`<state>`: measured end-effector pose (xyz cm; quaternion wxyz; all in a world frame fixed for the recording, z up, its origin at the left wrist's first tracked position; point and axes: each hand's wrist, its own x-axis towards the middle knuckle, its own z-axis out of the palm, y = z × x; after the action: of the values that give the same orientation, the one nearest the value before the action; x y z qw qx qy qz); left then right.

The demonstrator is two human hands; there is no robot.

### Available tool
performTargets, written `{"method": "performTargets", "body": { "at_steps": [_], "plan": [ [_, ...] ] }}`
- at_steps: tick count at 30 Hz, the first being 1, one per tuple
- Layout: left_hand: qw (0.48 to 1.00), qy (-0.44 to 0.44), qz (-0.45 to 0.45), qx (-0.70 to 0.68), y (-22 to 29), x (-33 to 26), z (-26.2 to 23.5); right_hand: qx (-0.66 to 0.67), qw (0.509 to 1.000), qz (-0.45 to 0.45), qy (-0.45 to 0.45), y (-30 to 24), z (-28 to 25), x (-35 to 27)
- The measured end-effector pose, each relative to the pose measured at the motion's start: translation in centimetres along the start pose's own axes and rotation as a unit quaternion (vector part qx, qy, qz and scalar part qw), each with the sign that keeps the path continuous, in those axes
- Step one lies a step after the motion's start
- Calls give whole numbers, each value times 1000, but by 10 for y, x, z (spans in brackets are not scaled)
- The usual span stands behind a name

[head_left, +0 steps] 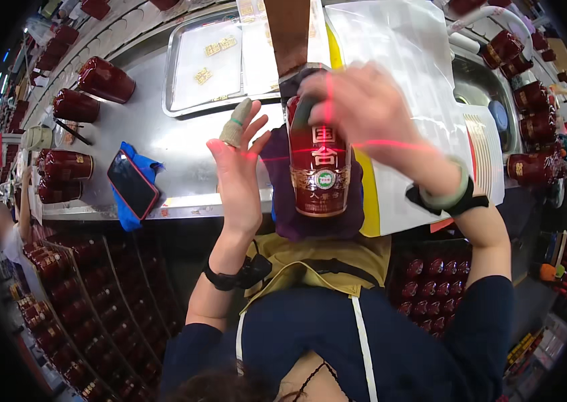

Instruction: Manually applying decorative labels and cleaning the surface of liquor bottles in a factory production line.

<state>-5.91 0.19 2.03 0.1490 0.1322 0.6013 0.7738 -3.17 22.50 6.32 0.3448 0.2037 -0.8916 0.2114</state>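
Centrally, one dark-red bottle [320, 193], pale characters and a round green-and-white seal on its front, base toward the person, set on a purple cloth [291, 226] at the near edge of a metal desk [146, 124]; thin red light lines [384, 143] across its front

Right hand [360, 100]: blurred, over the upper end of the bottle; cannot tell if clamped on anything; pale bangle [453, 193] at the wrist

Left hand [237, 171]: raised just left of the bottle, apart from it, fingers spread, nothing held; greyish-green finger cover [235, 127] on one finger; black wristband [233, 273] below

Just beyond the bottle: brown post [289, 37]

Left part of desk: phone [133, 183], dark screen, red edge, on a blue cloth [127, 213]; farther left, several dark-red jars [104, 79]

Far side: shallow metal tray [170, 77], small gold pieces [220, 45] on its white lining

Right part: white sheet [390, 47] with a yellow strip [369, 194] along its left edge; beyond, metal sink [479, 77]
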Motion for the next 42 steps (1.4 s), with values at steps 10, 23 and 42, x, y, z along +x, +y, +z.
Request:
{"method": "performTargets", "body": {
  "at_steps": [10,23,42],
  "plan": [
    [1000,-14,-26,3,-7,-16,-3,84,984,-130,-91,-75,-13,-66],
    [894,-192,206,349,-31,-64,-18,93,994,29,47,-59,-24,-101],
    [948,-23,100,302,-44,-58,16,-10,993,90,72,-86,-28,-105]
  ]
}}
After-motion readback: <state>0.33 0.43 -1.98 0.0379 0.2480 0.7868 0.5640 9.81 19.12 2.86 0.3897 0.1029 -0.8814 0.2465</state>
